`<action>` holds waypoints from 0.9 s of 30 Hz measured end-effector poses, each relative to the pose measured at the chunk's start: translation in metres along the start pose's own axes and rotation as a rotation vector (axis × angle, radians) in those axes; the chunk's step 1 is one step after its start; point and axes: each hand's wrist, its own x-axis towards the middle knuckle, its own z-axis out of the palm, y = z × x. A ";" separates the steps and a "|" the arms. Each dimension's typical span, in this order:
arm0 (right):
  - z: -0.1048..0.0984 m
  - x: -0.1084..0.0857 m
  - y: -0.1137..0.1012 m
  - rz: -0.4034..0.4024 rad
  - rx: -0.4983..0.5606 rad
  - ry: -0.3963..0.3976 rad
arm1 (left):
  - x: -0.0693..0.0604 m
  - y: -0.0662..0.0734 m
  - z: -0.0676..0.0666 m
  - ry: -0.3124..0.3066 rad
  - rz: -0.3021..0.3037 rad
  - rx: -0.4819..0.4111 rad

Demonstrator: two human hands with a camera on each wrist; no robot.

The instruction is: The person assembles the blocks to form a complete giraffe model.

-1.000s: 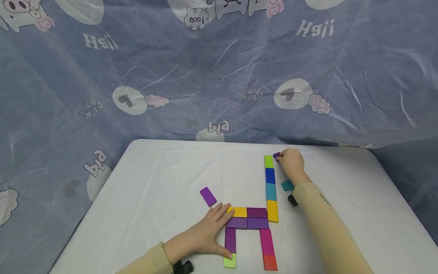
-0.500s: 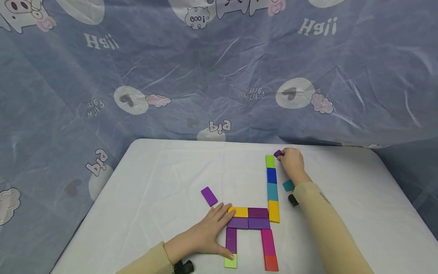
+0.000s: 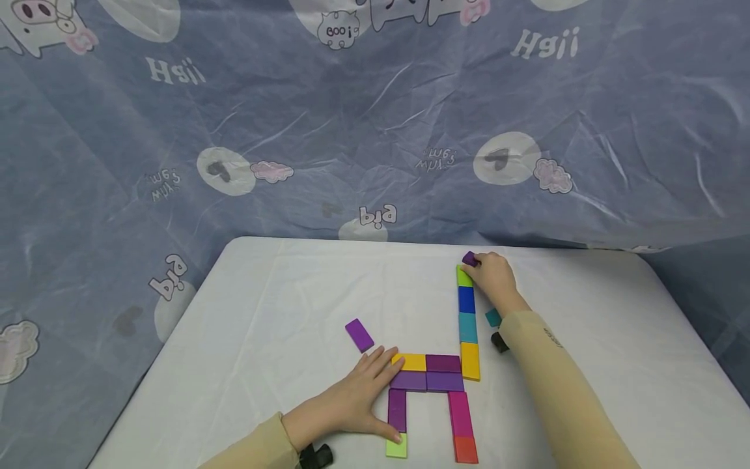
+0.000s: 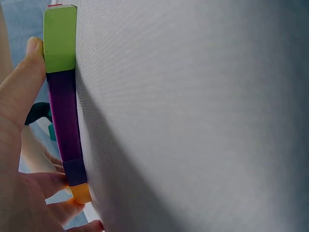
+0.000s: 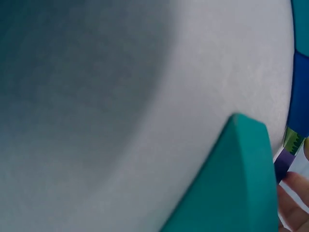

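Right of centre in the frame, my right hand (image 3: 495, 279) pinches a purple block (image 3: 469, 258) at the top of the laid column (image 3: 467, 327); lower centre, my spread left hand (image 3: 359, 398) touches joined blocks (image 3: 397, 410); a violet block (image 3: 360, 335) and teal block (image 3: 492, 318) look unplaced

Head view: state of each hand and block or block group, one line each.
Left hand: fingers spread, touching blocks
Right hand: pinching held purple block
Held purple block: at far end of four-block column, contact unclear
Four-block column: flat, end to end
Middle four blocks: flat, two rows of two
Purple and light green pair: flat, end to end
Pink and red pair: flat, end to end
Loose purple block: flat, askew
Loose teal block: partly hidden
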 end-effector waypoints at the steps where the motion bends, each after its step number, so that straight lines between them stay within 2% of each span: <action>1: 0.000 0.000 0.001 -0.004 -0.003 -0.006 | 0.000 0.000 0.000 -0.002 0.000 0.000; 7: 0.002 0.001 0.004 -0.015 0.023 -0.035 | 0.001 -0.001 0.001 -0.029 -0.009 -0.015; 17: 0.004 0.003 0.005 -0.036 0.000 -0.092 | 0.001 0.000 0.000 -0.033 -0.010 -0.021; 27: 0.002 0.003 0.005 -0.080 -0.015 -0.100 | 0.001 0.000 -0.001 -0.026 -0.006 -0.027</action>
